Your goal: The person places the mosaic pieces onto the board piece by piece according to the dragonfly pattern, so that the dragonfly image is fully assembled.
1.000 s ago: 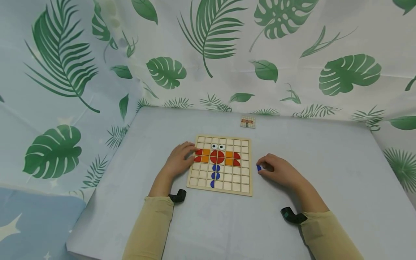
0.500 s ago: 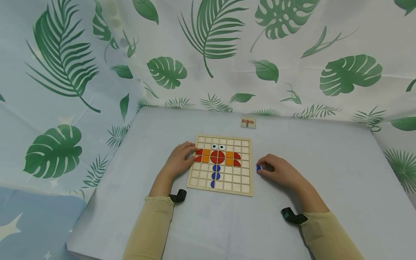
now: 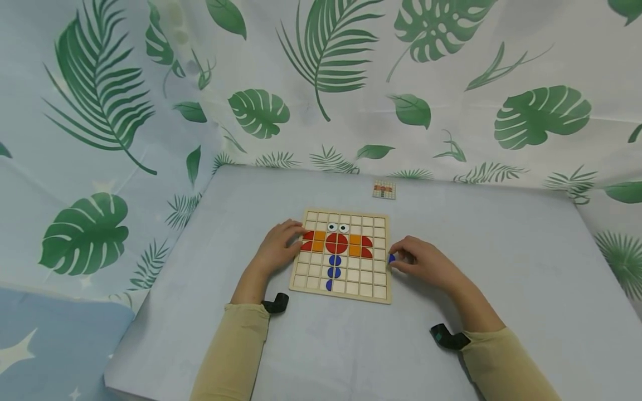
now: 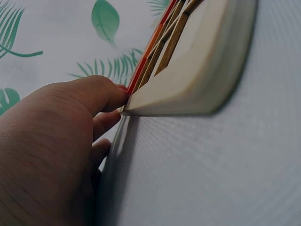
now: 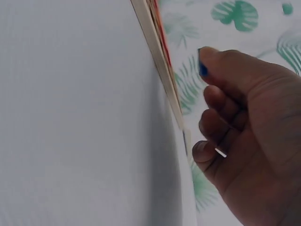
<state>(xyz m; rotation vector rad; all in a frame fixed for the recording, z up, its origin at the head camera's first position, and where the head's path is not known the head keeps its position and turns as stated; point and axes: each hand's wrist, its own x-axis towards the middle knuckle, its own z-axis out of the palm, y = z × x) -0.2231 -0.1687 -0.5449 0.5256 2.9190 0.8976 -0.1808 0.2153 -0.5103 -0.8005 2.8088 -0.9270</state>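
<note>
A square wooden grid board lies flat on the table, bearing a figure of coloured tiles. Two eye tiles top it, above a red disc of tiles with orange and red wings. Below run blue tiles, the lowest a lone half-round one. My left hand rests at the board's left edge, fingertips by the red wing tiles; in the left wrist view the thumb touches the rim. Pinched between thumb and forefinger of my right hand is a small blue tile, beside the board's right edge.
A small pattern card with a similar figure lies behind the board. Leaf-printed cloth hangs behind and at the left of the pale table. Black wrist cameras sit at both cuffs.
My right hand has moved slightly left with the blue tile, up to the board's right edge. The left hand and the tiles on the board stay as they were.
</note>
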